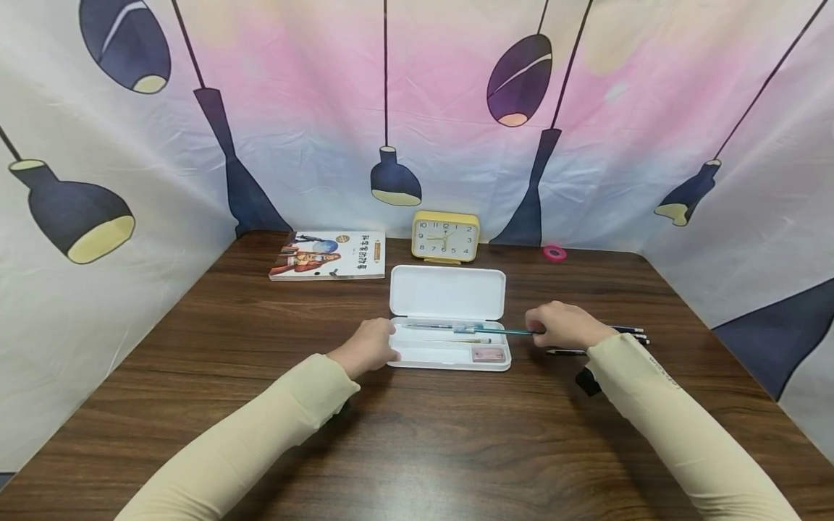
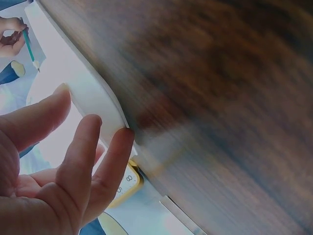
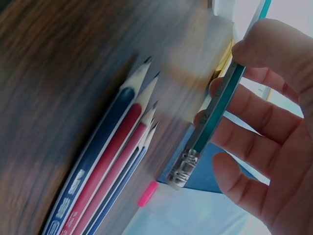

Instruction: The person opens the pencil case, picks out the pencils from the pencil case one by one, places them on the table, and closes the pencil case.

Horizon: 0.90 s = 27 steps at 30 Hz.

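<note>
A white pencil case [image 1: 430,354] lies with its lid [image 1: 448,291] raised. My left hand [image 1: 368,346] holds its left end; in the left wrist view the thumb and fingertips [image 2: 90,122] touch the case wall. A green pencil [image 3: 220,107] with a metal-banded end is pinched between thumb and fingers of my right hand [image 1: 562,323]. It points left over the case's right end. Inside the case lie a clear, bluish pen [image 1: 426,326], a slim stick with a golden end [image 1: 472,341] and a pinkish block [image 1: 489,354] in the right corner compartment.
Several sharpened pencils [image 3: 105,156], dark blue and red, lie beneath my right hand. Behind the case stand a yellow clock [image 1: 445,237] and a book [image 1: 329,255]. A pink ring [image 1: 554,252] lies near the back edge, before a patterned cloth [image 1: 313,145].
</note>
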{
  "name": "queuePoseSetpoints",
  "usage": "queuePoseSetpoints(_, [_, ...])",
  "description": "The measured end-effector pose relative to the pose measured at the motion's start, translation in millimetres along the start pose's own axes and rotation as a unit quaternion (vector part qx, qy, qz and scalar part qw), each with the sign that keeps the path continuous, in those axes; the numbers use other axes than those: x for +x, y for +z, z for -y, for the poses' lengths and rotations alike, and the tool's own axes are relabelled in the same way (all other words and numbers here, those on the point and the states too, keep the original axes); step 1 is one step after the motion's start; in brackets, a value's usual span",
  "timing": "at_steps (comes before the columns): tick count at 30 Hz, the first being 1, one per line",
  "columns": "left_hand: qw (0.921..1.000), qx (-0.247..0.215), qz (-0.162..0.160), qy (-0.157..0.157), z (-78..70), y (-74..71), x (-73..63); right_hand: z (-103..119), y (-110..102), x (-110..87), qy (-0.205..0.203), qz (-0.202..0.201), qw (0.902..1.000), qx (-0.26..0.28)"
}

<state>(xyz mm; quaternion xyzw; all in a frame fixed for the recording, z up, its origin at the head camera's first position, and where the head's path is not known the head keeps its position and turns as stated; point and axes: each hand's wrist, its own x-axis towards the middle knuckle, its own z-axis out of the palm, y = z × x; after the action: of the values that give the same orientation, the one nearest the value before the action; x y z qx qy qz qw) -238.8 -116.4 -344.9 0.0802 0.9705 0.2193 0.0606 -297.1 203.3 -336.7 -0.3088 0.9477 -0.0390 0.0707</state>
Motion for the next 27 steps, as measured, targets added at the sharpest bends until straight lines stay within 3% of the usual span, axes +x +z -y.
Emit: queuePoseSetpoints(27, [1.0, -0.002, 0.006, -0.002, -0.5, 0.6, 0.5, -26.9, 5.9, -27.6, 0.023, -0.002, 0.9994, 0.025])
